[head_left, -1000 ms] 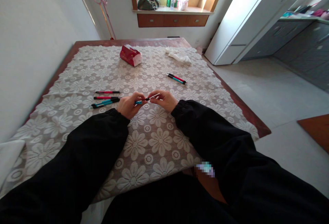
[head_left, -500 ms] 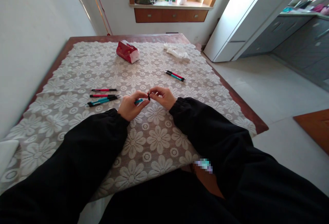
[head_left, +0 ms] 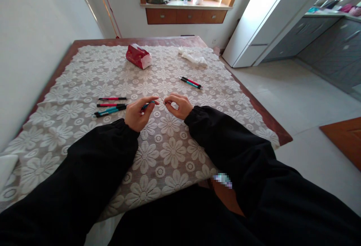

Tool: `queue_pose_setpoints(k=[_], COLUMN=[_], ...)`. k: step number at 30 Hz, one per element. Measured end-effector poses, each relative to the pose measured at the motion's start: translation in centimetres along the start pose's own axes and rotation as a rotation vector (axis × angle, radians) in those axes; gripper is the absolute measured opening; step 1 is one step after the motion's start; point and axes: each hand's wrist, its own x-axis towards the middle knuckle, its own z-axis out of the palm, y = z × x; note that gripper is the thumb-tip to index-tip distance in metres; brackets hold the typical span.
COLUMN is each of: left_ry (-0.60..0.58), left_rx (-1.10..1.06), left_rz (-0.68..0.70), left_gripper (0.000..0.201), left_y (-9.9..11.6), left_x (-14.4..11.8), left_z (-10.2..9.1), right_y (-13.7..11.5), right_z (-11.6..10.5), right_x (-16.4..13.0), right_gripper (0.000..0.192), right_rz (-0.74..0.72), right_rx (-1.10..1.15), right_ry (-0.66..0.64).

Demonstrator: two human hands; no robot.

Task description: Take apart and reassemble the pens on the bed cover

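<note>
My left hand (head_left: pixel 138 114) is closed around a blue pen barrel (head_left: pixel 148 105), most of it hidden by the fingers. Just to its right, my right hand (head_left: pixel 179 106) pinches a small dark piece (head_left: pixel 165 103) between thumb and fingertips. A thin pale line shows in the narrow gap between the hands; I cannot make out which part it belongs to. Left of my left hand lie red-and-black pens (head_left: pixel 113 98) and blue-and-black pens (head_left: pixel 109 111). Beyond my right hand, a red pen and a blue pen (head_left: pixel 190 83) lie side by side.
A floral lace tablecloth (head_left: pixel 173 152) covers the wooden table. Toward the far side stand a red tissue pack (head_left: pixel 138 56) and a crumpled clear plastic bag (head_left: pixel 193 57). Behind are a window sill with drawers (head_left: pixel 188 16) and a white fridge (head_left: pixel 254 24).
My hands have drawn slightly apart, the left one moving leftward with the blue barrel. The dark piece, previously between both hands, is now at my right fingertips.
</note>
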Motion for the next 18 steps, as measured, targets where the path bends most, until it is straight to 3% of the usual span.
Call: queue_pose_setpoints(k=[8, 18], left_ry=[0.013, 0.039], left_rx=[0.098, 0.173], left_rz=[0.039, 0.008], left_gripper=[0.018, 0.018], left_y=[1.5, 0.7], left_x=[0.5, 0.2], left_z=[-0.7, -0.4], right_y=[0.4, 0.7], right_z=[0.0, -0.1], right_x=[-0.3, -0.3], right_gripper=[0.012, 0.013], right_rz=[-0.093, -0.188], right_rx=[-0.102, -0.236], right_ry=[-0.072, -0.091])
